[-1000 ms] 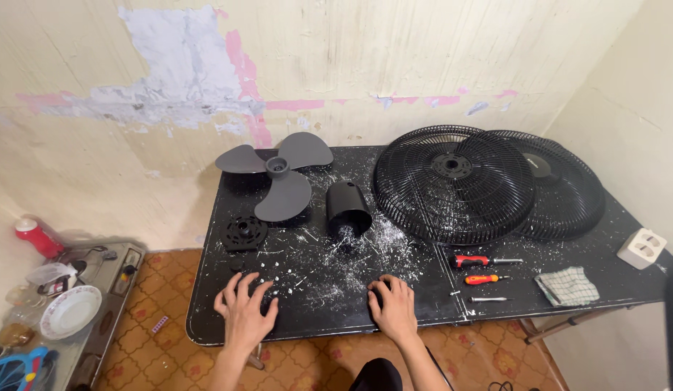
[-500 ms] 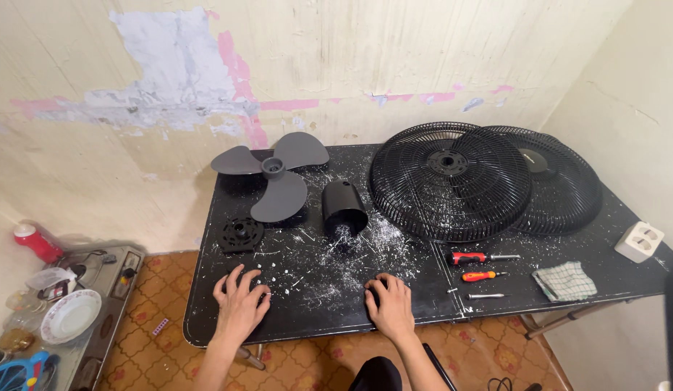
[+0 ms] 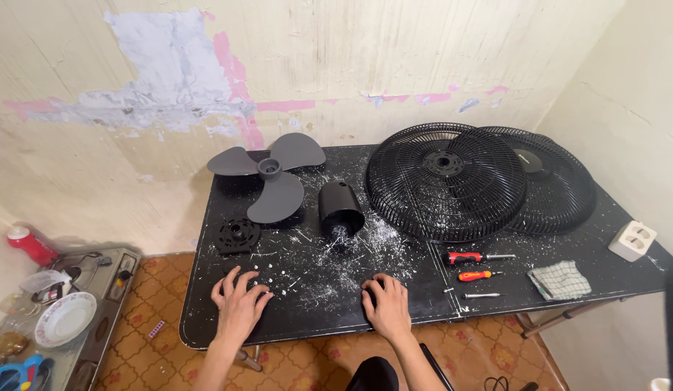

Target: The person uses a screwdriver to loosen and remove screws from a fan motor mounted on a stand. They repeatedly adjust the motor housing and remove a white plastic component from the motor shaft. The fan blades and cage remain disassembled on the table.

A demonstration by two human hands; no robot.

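Hands unmoved, left hand (image 3: pixel 239 308) and right hand (image 3: pixel 386 307) grip spread flat, black table (image 3: pixel 336 329) white-flecked

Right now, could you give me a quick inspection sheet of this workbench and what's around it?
Surface: black table, strewn with white flakes.
Job's things: grey fan blade, black cylinder housing, two black fan grilles, round black ring part.
Clutter: two screwdrivers, checked cloth, white socket block.
Hands: left hand and right hand flat on the table, empty.
Cables: dark cord on the floor.
Surroundings: peeling wall, patterned tile floor, stove with plate.
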